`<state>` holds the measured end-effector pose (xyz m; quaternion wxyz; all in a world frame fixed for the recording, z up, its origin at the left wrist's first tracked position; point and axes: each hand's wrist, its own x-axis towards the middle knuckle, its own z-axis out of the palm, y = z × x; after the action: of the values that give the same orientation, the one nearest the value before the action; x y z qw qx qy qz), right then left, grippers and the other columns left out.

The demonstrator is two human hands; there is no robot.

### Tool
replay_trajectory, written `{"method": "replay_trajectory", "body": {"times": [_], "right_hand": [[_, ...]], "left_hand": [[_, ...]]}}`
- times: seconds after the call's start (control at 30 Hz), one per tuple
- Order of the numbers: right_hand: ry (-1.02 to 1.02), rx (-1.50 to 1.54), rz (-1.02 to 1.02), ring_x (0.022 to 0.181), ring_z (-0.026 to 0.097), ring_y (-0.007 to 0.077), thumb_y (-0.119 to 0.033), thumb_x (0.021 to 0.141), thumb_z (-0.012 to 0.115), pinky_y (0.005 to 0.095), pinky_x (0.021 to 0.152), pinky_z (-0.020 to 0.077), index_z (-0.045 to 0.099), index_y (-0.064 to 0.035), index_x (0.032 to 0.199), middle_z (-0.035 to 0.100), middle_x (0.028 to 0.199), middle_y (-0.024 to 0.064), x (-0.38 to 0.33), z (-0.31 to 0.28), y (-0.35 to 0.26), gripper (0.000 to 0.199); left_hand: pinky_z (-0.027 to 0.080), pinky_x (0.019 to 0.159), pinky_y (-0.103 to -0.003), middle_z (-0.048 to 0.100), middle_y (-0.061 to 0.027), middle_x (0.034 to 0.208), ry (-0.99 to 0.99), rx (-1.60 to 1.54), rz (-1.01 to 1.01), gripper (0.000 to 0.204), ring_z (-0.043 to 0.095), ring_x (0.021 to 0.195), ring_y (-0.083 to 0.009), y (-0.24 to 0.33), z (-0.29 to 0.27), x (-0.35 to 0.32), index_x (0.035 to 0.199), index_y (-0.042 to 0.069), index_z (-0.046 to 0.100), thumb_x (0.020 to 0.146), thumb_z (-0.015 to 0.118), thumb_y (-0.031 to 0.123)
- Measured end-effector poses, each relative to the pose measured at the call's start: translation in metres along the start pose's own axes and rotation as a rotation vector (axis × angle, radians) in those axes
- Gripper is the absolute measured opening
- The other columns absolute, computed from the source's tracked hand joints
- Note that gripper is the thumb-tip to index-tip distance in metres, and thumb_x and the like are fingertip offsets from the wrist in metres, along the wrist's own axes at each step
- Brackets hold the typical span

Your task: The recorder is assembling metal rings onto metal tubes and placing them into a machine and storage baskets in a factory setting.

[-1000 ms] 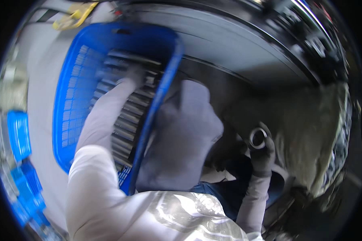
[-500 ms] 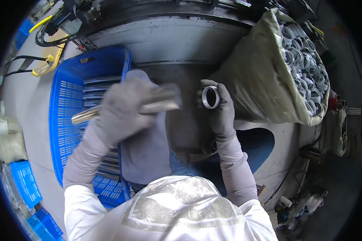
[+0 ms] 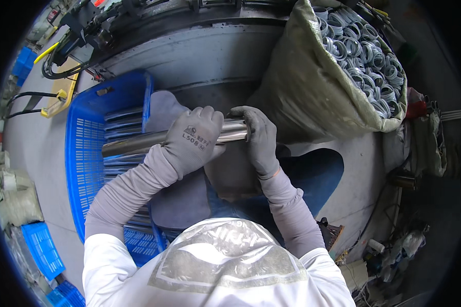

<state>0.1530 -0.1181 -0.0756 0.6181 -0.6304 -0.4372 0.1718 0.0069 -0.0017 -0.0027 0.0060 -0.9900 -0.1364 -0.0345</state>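
Note:
A shiny metal tube (image 3: 138, 144) lies crosswise in front of me, its left end over the blue crate. My gloved left hand (image 3: 195, 139) is wrapped round it near its right end. At that end my gloved right hand (image 3: 262, 140) is cupped with curled fingers against the tube's mouth. The metal ring in that hand is mostly hidden by the glove; only a thin rim (image 3: 248, 130) shows at the tube's end. How far the ring sits on the tube I cannot tell. More metal tubes (image 3: 123, 123) lie in the blue crate (image 3: 82, 169) to the left.
A large woven sack (image 3: 292, 82) full of metal rings (image 3: 366, 56) stands at the far right. A grey padded surface (image 3: 182, 202) lies between the crate and my leg. Machinery (image 3: 89, 36) runs along the back. Smaller blue baskets (image 3: 43, 248) sit at the left edge.
My left hand has brought the tube rightward and turned it nearly level. The right hand has moved slightly left, from holding the ring apart to meeting the tube's end. The head view has shifted.

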Motion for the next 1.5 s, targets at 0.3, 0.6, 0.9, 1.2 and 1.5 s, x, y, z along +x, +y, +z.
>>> {"method": "replay_trajectory", "body": {"times": [0.3, 0.6, 0.9, 1.2, 1.5], "right_hand": [[0.121, 0.199, 0.244, 0.094, 0.071, 0.0211, -0.014, 0.105, 0.049, 0.034, 0.086, 0.0551, 0.072, 0.0026, 0.105, 0.073, 0.104, 0.014, -0.004, 0.013, 0.022, 0.028], [0.142, -0.075, -0.151, 0.101, 0.073, 0.0229, -0.019, 0.108, 0.044, 0.0355, 0.09, 0.0564, 0.07, 0.0013, 0.118, 0.075, 0.103, 0.0146, 0.015, -0.046, -0.021, 0.034], [0.329, -1.242, -0.153, 0.113, 0.067, 0.037, -0.037, 0.097, 0.059, 0.0455, 0.101, 0.0518, 0.076, -0.0076, 0.113, 0.072, 0.121, 0.0173, 0.11, -0.23, -0.079, 0.037], [0.116, -1.004, -0.111, 0.088, 0.071, 0.0296, -0.022, 0.089, 0.071, 0.0372, 0.083, 0.0572, 0.076, -0.0081, 0.107, 0.073, 0.1, 0.0169, 0.109, -0.236, -0.071, 0.024], [0.089, 0.765, 0.239, 0.127, 0.064, 0.033, -0.02, 0.106, 0.056, 0.0399, 0.108, 0.0545, 0.055, 0.0071, 0.14, 0.062, 0.142, 0.0241, 0.035, -0.135, -0.061, 0.044]], "left_hand": [[0.053, 0.09, -0.042, 0.066, -0.0128, 0.104, 0.128, -0.117, 0.137, 0.055, 0.067, 0.098, -0.0312, 0.01, -0.007, 0.005, 0.115, 0.003, 0.063, 0.076, 0.086, 0.033], [0.046, 0.117, -0.043, 0.051, -0.0185, 0.152, 0.66, -1.656, -0.047, 0.055, 0.057, 0.134, -0.0302, -0.048, 0.025, -0.056, 0.154, -0.005, 0.038, 0.113, 0.045, 0.031], [0.053, 0.089, -0.034, 0.067, -0.0087, 0.112, 0.541, -1.012, -0.274, 0.049, 0.067, 0.102, -0.0206, -0.052, -0.096, -0.024, 0.137, 0.0, 0.06, 0.091, 0.072, 0.011], [0.053, 0.078, -0.048, 0.065, -0.0163, 0.095, 0.179, -0.304, -0.168, 0.057, 0.067, 0.088, -0.037, -0.028, -0.009, -0.027, 0.119, 0.006, 0.062, 0.067, 0.079, 0.021], [0.053, 0.079, -0.046, 0.065, -0.0143, 0.095, 0.252, -0.341, -0.102, 0.059, 0.067, 0.088, -0.0355, -0.033, -0.007, -0.025, 0.119, 0.005, 0.062, 0.064, 0.078, 0.02]]}}
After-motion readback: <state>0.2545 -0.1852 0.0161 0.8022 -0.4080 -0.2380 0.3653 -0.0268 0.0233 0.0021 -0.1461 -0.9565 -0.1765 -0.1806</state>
